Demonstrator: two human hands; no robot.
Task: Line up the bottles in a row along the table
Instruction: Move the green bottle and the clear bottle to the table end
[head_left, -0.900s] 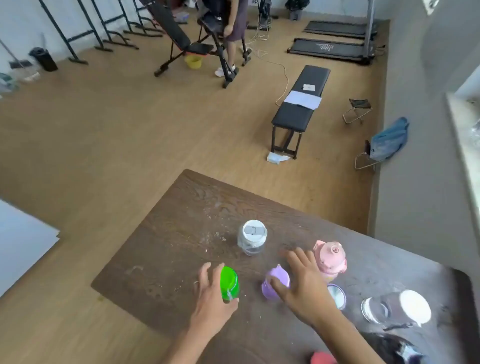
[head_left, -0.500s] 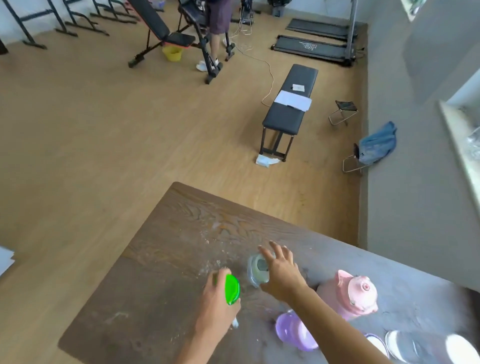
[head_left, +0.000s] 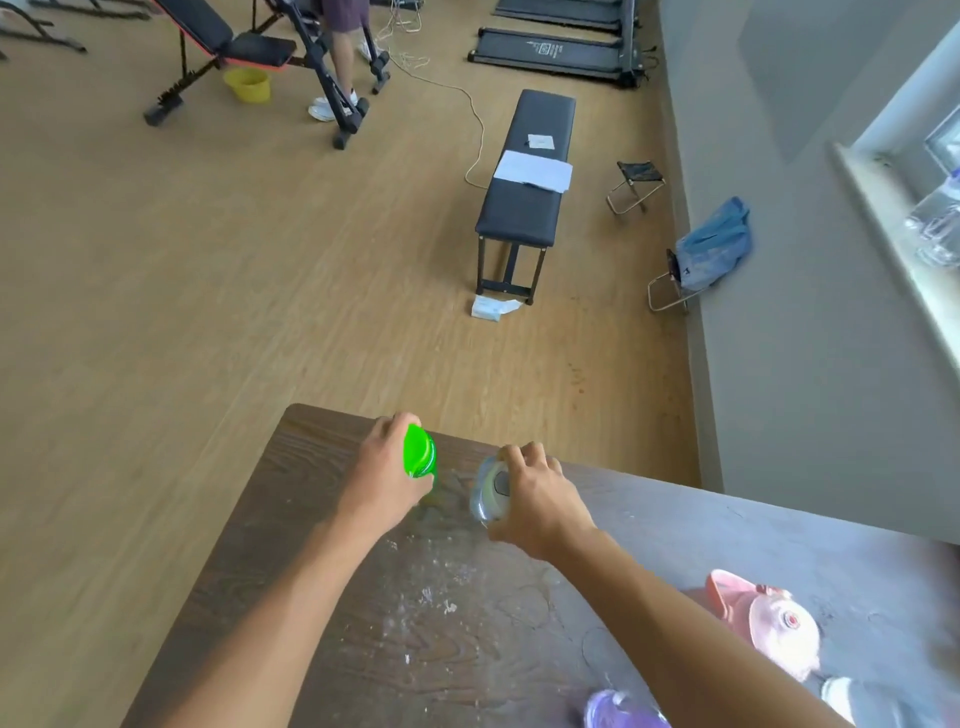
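Note:
My left hand (head_left: 383, 478) is closed around a bottle with a bright green cap (head_left: 418, 451) near the far edge of the dark wooden table (head_left: 322, 597). Just to its right, my right hand (head_left: 540, 501) grips a clear bottle with a white-grey lid (head_left: 488, 488). Both bottles stand close together, a small gap between them. A pink bottle (head_left: 774, 626) stands at the right, and a purple bottle (head_left: 618, 709) shows at the bottom edge, partly hidden by my right forearm.
Beyond the table lies a wooden floor with a black bench (head_left: 524, 192), a small folding stool (head_left: 636, 182), a stool with blue cloth (head_left: 711, 244), treadmills and an exercise bench where a person stands (head_left: 343, 57). A grey wall and window sill (head_left: 893, 234) run along the right.
Both hands have moved toward the table's far edge. My left hand carried the green-capped bottle forward, and my right hand closed on the clear bottle it was reaching for.

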